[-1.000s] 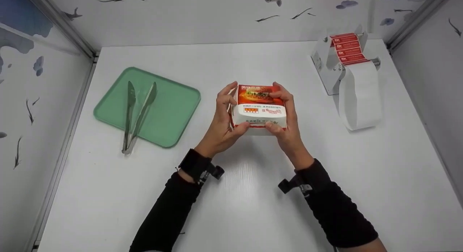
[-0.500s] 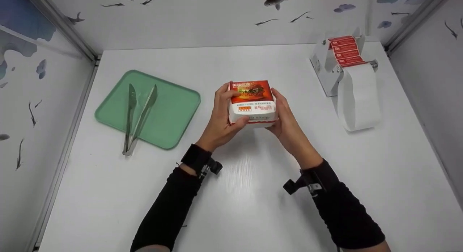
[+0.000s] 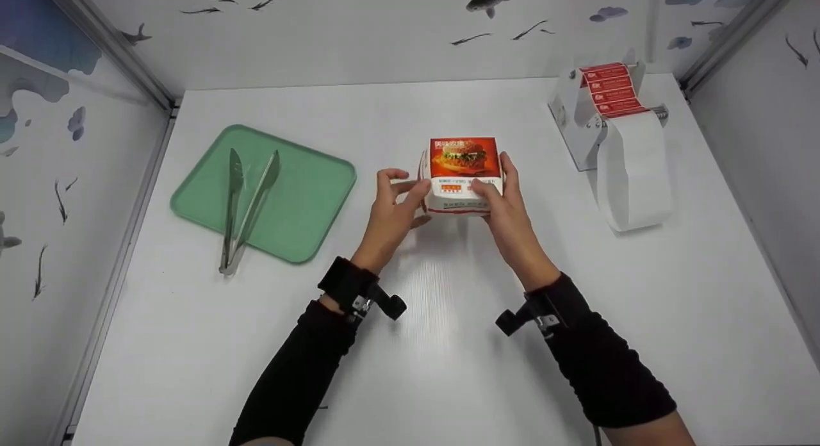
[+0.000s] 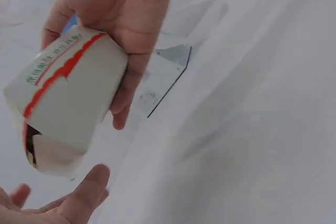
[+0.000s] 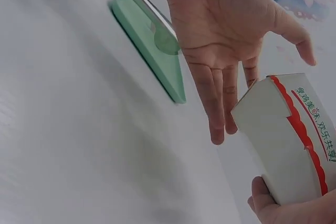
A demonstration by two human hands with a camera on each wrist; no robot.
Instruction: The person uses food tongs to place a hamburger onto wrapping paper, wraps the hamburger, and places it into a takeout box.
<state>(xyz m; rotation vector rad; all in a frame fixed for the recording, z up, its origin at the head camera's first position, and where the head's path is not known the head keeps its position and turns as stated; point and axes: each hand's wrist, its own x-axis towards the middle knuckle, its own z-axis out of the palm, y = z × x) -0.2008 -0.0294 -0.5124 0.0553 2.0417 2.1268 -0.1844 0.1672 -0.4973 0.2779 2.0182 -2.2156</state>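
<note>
A paper burger box with a red burger picture on its lid is in front of me in the head view. My right hand grips its right side, the thumb over the front and the fingers along the far side and underneath. Beside the left side of the box is my left hand, its fingers spread and not gripping. In the left wrist view, the left thumb stands apart from the box, and a dark gap shows at a box corner. The right wrist view shows the left palm facing the camera with fingers extended.
Left of the hands lies a green tray, with metal tongs resting across it and overhanging its near edge. A label dispenser stands at the back right, its red labels and white backing loop hanging toward me.
After shifting left, the box has moved back right. My left hand has let go of it and spread its fingers, while the right thumb has come up over the front.
</note>
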